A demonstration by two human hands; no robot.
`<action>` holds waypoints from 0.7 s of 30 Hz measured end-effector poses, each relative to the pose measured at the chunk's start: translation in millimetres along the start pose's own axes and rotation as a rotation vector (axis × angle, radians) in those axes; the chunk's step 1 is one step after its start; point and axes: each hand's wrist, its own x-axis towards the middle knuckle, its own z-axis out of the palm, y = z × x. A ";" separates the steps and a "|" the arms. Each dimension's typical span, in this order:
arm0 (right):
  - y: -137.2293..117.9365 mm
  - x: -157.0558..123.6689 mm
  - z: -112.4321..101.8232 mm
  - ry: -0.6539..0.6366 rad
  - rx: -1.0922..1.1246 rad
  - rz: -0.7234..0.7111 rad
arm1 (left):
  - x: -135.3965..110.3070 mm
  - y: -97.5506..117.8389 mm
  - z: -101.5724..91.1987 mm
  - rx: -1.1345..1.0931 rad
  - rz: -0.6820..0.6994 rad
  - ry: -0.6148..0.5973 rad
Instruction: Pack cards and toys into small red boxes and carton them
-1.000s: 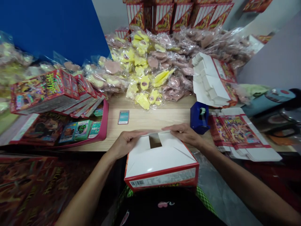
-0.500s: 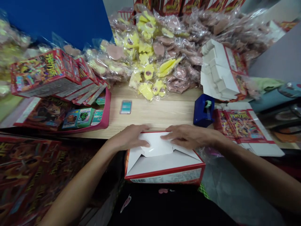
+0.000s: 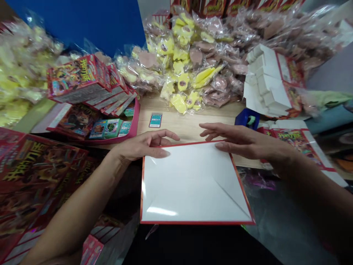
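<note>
Left hand (image 3: 142, 147) and right hand (image 3: 244, 141) both open, gripping nothing, fingers spread lightly near far red edge of carton (image 3: 193, 184); white flaps (image 3: 171, 191) lie flat, diagonal crease (image 3: 230, 193) sharp.

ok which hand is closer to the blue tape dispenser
Right. The right hand is just in front of the blue tape dispenser; the left hand is well away across the red-edged white carton.

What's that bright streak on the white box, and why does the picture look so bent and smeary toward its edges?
In the head view, the streak is glare on the white carton panel, near its lower edge; the same view curves toward its edges, so the blue panel appears slanted; the bagged yellow items at far left look soft.
</note>
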 end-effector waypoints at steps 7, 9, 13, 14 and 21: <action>-79.2 -17.1 -42.3 0.133 -0.097 -0.122 | -49.8 85.0 27.1 0.339 0.367 0.324; -92.9 -22.9 -41.0 0.228 -0.298 -0.190 | -54.2 90.3 36.1 0.621 0.507 0.403; -49.9 -14.7 0.8 0.248 -0.681 -0.151 | -26.7 43.1 35.6 1.202 0.600 0.398; -27.9 -8.8 15.4 0.215 -0.749 -0.115 | -16.4 25.8 30.5 1.264 0.571 0.344; 61.4 -0.1 54.9 0.475 -0.684 -0.169 | 33.5 -26.2 -22.5 0.296 0.626 1.046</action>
